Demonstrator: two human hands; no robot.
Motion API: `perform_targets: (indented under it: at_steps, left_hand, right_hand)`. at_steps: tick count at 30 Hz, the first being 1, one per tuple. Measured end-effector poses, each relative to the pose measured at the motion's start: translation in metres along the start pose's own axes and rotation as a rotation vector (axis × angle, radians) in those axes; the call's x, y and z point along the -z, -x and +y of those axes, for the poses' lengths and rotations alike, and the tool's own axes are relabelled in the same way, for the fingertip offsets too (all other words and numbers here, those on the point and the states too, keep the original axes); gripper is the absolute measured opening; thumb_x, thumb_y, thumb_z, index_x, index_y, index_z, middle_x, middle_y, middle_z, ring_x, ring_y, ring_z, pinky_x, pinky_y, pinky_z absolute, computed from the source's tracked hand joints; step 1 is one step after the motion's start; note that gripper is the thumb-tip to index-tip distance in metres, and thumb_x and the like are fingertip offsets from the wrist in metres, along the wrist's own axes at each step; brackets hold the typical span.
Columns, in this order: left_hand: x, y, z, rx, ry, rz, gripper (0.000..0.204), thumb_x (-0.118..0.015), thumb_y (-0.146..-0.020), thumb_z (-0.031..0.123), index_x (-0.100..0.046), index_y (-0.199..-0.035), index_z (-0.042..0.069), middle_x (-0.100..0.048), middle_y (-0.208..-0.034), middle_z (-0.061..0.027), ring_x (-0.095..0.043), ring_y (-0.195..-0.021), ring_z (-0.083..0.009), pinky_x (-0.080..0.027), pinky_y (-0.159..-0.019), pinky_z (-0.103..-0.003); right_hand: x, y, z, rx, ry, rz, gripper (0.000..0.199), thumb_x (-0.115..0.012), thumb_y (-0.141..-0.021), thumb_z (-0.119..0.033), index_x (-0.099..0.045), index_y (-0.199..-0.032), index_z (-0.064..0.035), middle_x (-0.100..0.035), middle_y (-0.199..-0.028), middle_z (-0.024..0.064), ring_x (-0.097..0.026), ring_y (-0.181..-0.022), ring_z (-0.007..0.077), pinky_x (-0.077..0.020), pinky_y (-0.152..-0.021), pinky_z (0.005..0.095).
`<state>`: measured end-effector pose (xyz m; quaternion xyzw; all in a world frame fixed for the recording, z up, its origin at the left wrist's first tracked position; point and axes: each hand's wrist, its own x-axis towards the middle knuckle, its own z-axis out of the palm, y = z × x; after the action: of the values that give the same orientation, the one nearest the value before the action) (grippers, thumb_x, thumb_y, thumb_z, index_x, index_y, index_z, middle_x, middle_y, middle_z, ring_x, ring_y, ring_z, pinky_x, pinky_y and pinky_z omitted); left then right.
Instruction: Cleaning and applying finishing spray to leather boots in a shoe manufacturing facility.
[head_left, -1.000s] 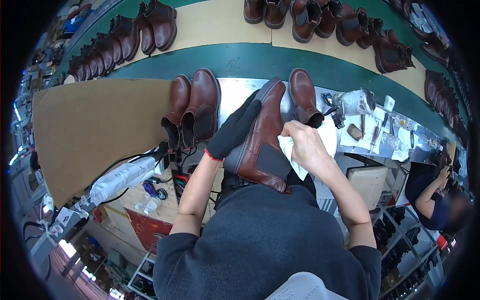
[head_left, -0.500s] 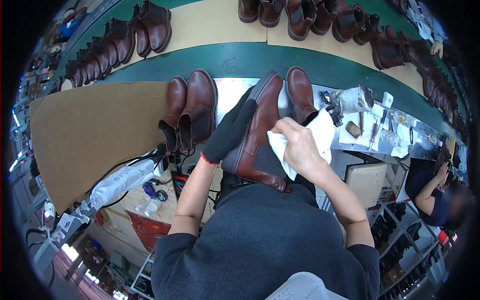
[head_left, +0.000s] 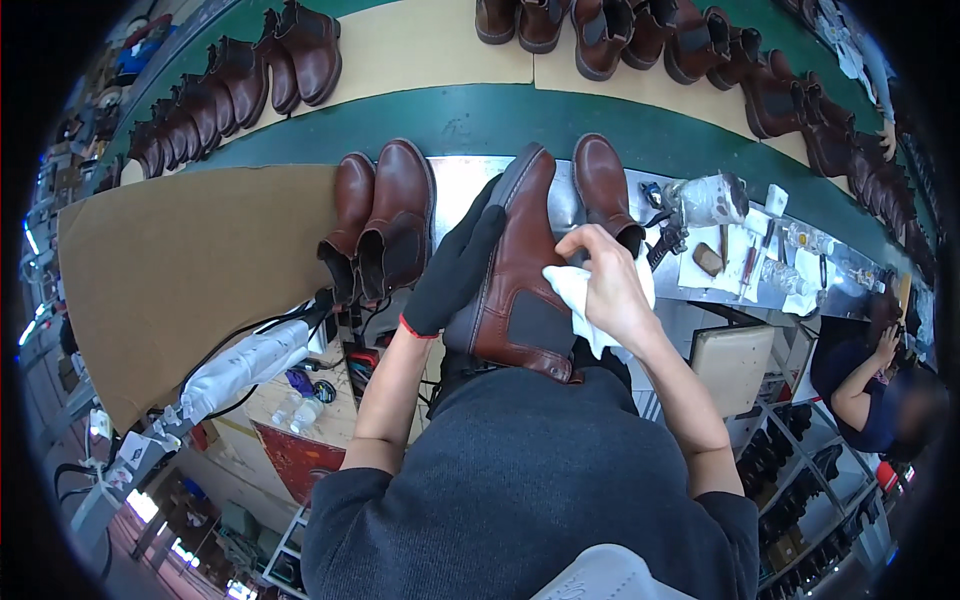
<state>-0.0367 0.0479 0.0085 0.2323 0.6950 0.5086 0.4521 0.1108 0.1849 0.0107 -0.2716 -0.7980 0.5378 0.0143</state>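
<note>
Between hands (head_left: pixel 457 265): brown boot (head_left: pixel 522 240), toe pointing away.

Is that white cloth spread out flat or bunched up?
Bunched up: the cloth is gathered in the right hand, with creased folds sticking out on both sides.

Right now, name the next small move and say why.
Probably draw the white cloth lightly over the boot: the gloved left hand holds the boot along its sole, and the bare right hand has the cloth bunched close by the dark side panel.
</note>
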Motion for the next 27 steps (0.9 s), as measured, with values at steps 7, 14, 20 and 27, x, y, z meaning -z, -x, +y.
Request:
perform_targets:
  at_steps: [7,14,20,27]
  left_hand:
    - [0.001,-0.001,0.003,0.039,0.058,0.002,0.054,-0.038,-0.101,0.03,-0.027,-0.144,-0.001,-0.04,-0.142,-0.0164,-0.039,-0.13,-0.0217,-0.029,-0.107,-0.03]
    - [0.001,0.0,-0.003,-0.043,0.011,0.018,0.053,-0.038,-0.101,0.029,-0.028,-0.144,-0.001,-0.04,-0.142,-0.0163,-0.04,-0.13,-0.0213,-0.029,-0.107,-0.03]
    - [0.002,-0.002,-0.005,-0.072,-0.003,0.002,0.053,-0.038,-0.101,0.029,-0.028,-0.144,-0.001,-0.041,-0.142,-0.0167,-0.041,-0.129,-0.0215,-0.03,-0.106,-0.03]
    - [0.005,-0.004,-0.01,-0.005,0.023,0.025,0.055,-0.038,-0.101,0.032,-0.027,-0.144,-0.002,-0.042,-0.14,-0.0175,-0.041,-0.129,-0.0218,-0.031,-0.106,-0.03]
  right_hand:
    - [0.0,-0.008,-0.01,-0.029,0.029,-0.07,0.038,-0.063,-0.078,0.0,-0.056,-0.113,0.0119,-0.062,-0.106,0.0291,-0.061,-0.103,0.0386,-0.0474,-0.09,0.0406]
    - [0.003,-0.009,-0.009,-0.082,-0.129,-0.109,0.038,-0.064,-0.079,-0.004,-0.057,-0.112,0.0124,-0.063,-0.105,0.0289,-0.062,-0.102,0.0373,-0.0481,-0.089,0.0391]
    - [-0.008,-0.013,0.013,0.003,0.02,-0.075,0.041,-0.066,-0.078,-0.005,-0.058,-0.115,0.0106,-0.066,-0.104,0.0217,-0.065,-0.09,0.0245,-0.0507,-0.08,0.0317]
    - [-0.004,-0.016,0.0,-0.085,-0.068,-0.148,0.039,-0.065,-0.078,-0.003,-0.058,-0.113,0.0126,-0.064,-0.105,0.0273,-0.065,-0.097,0.0355,-0.05,-0.086,0.0366]
